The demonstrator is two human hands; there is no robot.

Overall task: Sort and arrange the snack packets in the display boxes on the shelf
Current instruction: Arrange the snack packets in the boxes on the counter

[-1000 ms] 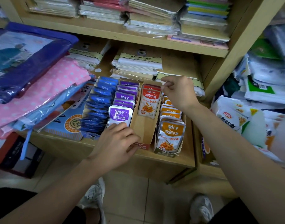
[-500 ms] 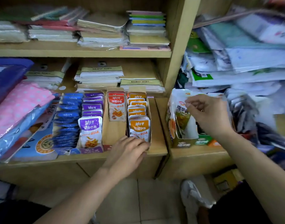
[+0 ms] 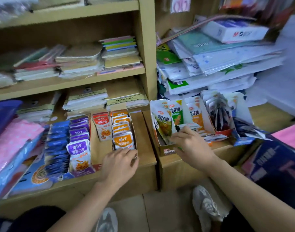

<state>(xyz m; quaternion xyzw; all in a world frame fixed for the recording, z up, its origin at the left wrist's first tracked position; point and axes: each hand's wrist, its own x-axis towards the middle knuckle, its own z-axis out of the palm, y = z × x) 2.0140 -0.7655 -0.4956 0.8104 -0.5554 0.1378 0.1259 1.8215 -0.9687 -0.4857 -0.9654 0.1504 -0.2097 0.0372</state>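
A cardboard display box (image 3: 96,148) on the lower left shelf holds rows of blue packets (image 3: 58,144), purple packets (image 3: 79,148), red packets (image 3: 102,126) and orange packets (image 3: 122,131). My left hand (image 3: 120,163) rests on the box's front edge below the orange row, its fingers loosely bent. On the neighbouring shelf stands a second box (image 3: 168,150) with upright green-and-white packets (image 3: 163,126). My right hand (image 3: 192,144) reaches into this box and pinches the lower edge of a green packet. Orange-and-white packets (image 3: 196,114) and dark packets (image 3: 218,114) stand behind it.
Stacks of notebooks (image 3: 79,62) fill the upper shelves. A wooden upright (image 3: 148,56) divides the two shelf units. A loose heap of plastic-wrapped paper (image 3: 218,64) towers over the right boxes. Pink dotted bags (image 3: 14,139) lie at the left. My shoes (image 3: 207,205) stand on the tiled floor.
My view swung right. My right hand left the red and orange rows, crossed to the right shelf and dropped lower into the green packet box. My left hand slid along the box front to the orange row.
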